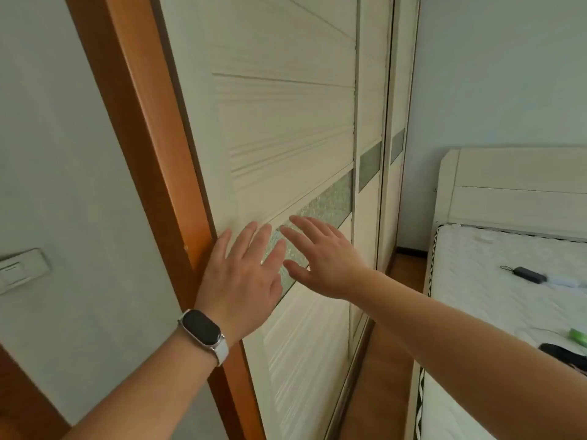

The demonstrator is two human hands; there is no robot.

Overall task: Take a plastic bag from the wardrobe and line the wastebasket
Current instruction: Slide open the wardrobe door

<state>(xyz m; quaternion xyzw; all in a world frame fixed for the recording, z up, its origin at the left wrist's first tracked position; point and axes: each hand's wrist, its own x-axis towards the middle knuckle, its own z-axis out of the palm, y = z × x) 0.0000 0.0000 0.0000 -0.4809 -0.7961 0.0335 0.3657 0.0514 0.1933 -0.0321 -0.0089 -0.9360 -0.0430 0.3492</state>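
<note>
Our left hand [244,274] and right hand [324,258], each grip spread flat and empty, press the closed wardrobe door [286,138]. Without a handle beneath either grip, we judge the palms may slip instead of sliding it.

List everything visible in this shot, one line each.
Wardrobe door: one, cream with a frosted glass strip, centre, shut.
Door frame: one, orange-brown wood, left of the wardrobe.
Wall switch: one, white, far left wall.
Bed: one, white mattress, cream headboard, right.
Small dark device: one, black, on the bed.
Wristband: one, black face, white strap, left wrist.
Left hand: open, flat against the door.
Right hand: open, at the glass strip.
</note>
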